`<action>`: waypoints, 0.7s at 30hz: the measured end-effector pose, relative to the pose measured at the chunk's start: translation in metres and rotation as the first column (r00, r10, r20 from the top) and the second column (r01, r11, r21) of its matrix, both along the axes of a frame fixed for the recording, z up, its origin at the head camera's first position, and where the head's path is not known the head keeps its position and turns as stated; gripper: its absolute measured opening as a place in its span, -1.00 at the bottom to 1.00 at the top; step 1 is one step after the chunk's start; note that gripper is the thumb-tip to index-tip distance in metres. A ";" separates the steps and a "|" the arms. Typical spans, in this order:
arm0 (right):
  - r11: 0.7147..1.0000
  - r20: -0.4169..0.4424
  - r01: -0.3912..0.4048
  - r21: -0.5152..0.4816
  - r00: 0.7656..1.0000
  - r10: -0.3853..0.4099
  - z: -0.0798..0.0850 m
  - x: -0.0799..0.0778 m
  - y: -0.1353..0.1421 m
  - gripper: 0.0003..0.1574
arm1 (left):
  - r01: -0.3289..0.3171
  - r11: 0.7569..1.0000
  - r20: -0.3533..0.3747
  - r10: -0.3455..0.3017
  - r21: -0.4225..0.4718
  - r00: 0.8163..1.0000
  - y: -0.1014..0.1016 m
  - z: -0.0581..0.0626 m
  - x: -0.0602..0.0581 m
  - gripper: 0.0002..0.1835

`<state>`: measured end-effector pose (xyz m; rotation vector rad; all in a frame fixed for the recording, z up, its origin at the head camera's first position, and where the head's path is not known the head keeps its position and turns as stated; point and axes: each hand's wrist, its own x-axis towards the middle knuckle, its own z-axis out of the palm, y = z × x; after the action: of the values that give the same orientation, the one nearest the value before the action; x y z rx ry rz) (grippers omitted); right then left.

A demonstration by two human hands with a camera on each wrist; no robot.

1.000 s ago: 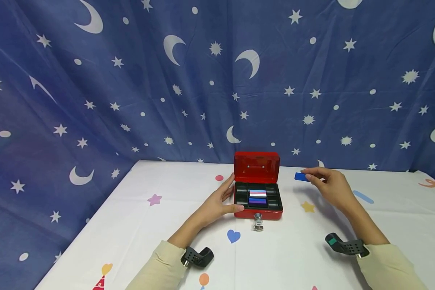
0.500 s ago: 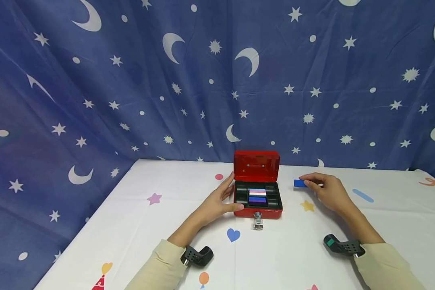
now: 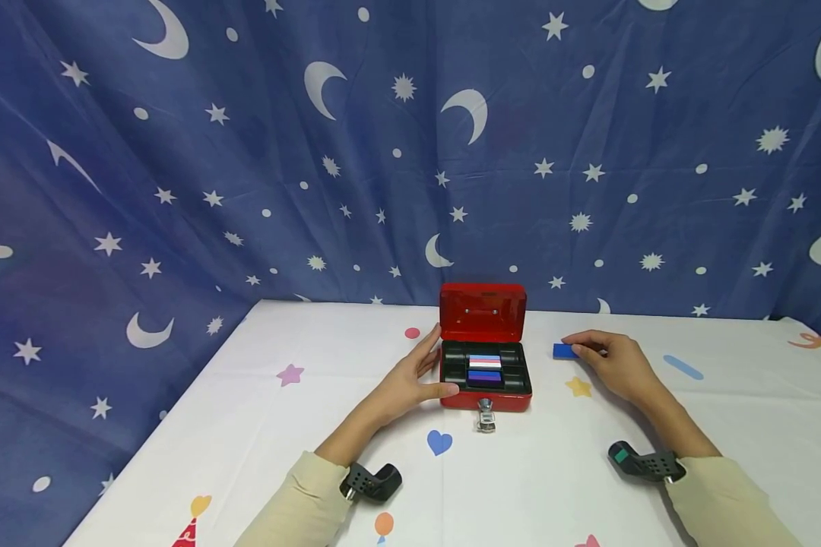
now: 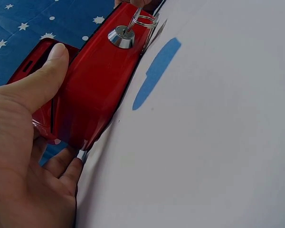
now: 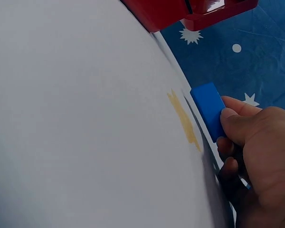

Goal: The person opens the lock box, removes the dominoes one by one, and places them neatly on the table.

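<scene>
A red cash box [image 3: 508, 402] stands on the table with its lid raised. Two striped rectangular blocks, one light blue, pink and white [image 3: 484, 361], one blue and purple [image 3: 484, 377], lie in the black tray [image 3: 455, 377]. My left hand [image 3: 402, 389] grips the box's left side, thumb over the front corner and fingers along the wall. To the right of the box, my right hand [image 3: 618, 363] pinches a plain blue rectangular block [image 5: 208, 108] between thumb and fingers. The block is at or just above the table; contact is hard to tell.
A key ring [image 4: 145, 20] hangs from the key in the front lock [image 4: 121, 37]. The white cloth [image 3: 520, 479] has printed shapes. Behind the table hangs a dark blue curtain [image 3: 383, 190] with moons and stars.
My right hand has come down toward the table with the blue block and shifted slightly left. My left hand has kept its hold on the cash box.
</scene>
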<state>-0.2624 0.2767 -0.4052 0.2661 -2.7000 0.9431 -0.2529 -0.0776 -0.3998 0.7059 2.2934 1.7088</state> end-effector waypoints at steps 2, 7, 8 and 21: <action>1.000 0.003 -0.001 -0.001 1.000 0.001 0.000 0.000 0.000 -0.74 | -0.001 1.000 0.002 0.001 0.000 1.000 0.000 0.000 0.000 0.06; 1.000 0.002 0.001 0.003 1.000 -0.001 -0.001 0.001 0.000 -0.74 | 0.001 1.000 0.006 -0.001 0.004 1.000 0.001 0.000 0.000 0.06; 1.000 0.001 0.001 0.006 1.000 -0.001 -0.001 0.001 0.000 -0.74 | 0.002 1.000 0.004 -0.002 0.005 1.000 0.001 0.000 0.000 0.06; 1.000 0.055 0.006 -0.006 0.998 -0.005 -0.007 0.002 0.002 -0.67 | 0.020 1.000 -0.009 -0.020 0.019 1.000 0.000 -0.002 -0.002 0.04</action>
<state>-0.2609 0.2790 -0.4121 0.2349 -2.7457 0.9710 -0.2547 -0.0772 -0.4020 0.7384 2.2712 1.7241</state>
